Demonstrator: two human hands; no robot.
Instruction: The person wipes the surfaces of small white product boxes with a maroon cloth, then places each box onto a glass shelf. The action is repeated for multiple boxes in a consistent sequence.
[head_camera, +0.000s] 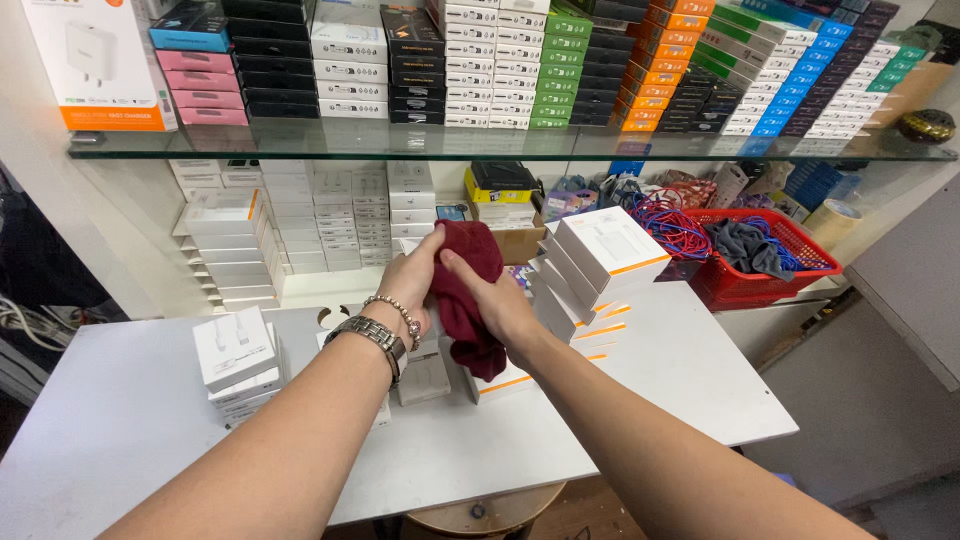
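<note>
1. Gripping the maroon cloth, the left hand pinches its top corner while the right hand closes around its middle.
2. Cloth hangs lengthwise, twelve to six o'clock, over a white orange-striped box on the white table.

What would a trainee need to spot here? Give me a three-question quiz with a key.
1. True or false: both hands grip the dark red cloth.
2. Which wrist wears a metal watch and a bead bracelet: A) left, B) right, C) neither?
3. Fill in: the red basket stands to the ____ of the leaning stack of white boxes.

Key
1. True: left hand and right hand both hold it above the white table.
2. A.
3. Right.
</note>
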